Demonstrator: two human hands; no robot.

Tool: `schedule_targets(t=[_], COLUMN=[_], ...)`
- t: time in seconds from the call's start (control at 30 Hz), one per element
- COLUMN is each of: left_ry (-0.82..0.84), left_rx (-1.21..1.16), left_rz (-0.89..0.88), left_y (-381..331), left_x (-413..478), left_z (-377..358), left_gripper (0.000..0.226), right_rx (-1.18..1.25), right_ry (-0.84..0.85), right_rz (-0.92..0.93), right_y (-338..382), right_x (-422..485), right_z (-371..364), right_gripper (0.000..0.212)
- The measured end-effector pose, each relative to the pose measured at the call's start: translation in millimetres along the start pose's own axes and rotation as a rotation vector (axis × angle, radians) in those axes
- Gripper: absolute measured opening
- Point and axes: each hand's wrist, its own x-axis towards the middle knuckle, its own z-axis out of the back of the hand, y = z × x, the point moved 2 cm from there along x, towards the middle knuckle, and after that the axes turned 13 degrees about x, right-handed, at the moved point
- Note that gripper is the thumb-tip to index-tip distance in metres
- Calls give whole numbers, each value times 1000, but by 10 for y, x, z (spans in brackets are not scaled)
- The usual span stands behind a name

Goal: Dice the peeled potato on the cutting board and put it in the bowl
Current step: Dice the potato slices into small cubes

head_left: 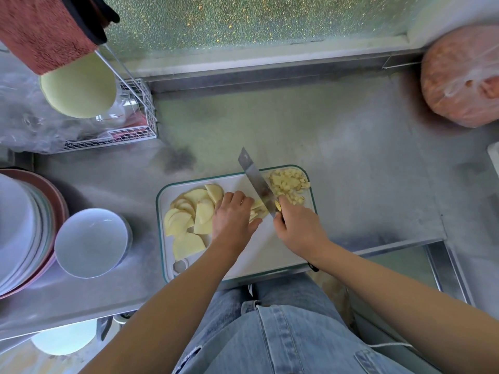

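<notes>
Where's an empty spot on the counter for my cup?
The widest bare steel counter lies behind the cutting board, between the wire rack and the bagged pink lump. Another patch lies right of the board. Crowded: the left, with stacked plates and white bowl, and the board, under potato slices, dice, knife.

Head view; steep downward over countertop (351,157); close

A stack of plates (19,228) sits at the steel counter's (364,171) left edge, a white wire rack (140,112) holds a pale green dish (78,90), and a tied plastic bag (461,76) of what may be orange food lies far right.
</notes>
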Motion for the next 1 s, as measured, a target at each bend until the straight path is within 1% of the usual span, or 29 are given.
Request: schedule_targets(t=[0.2,0.37,0.53,0.73,0.83,0.93,1.0], left_ry=[-9,8,45,59,54,39,24], left_rx=[12,9,23,52,37,39,70], left_rz=[20,18,4,1,-3,-13,-23], left_y=[-11,-10,-20,-17,0,39,53], left_x=[20,33,44,45,37,-6,-28], left_z=[-9,4,32,60,69,83,71], left_gripper=[35,36,40,42,48,53,50], right_rx=[-40,-45,-32,74,104,72,31], right_ry=[10,-7,-36,-79,-81,-58,-31], right_rz=[-12,-29,-30,-82,-51,-8,14], right_y=[-21,-24,-30,-89,-72,-28,-4], right_x=[32,51,27,75,59,7,-20], right_z=[-86,-189,-248,-205,-148,-84,-67], right_gripper=[19,18,23,17,8,11,8])
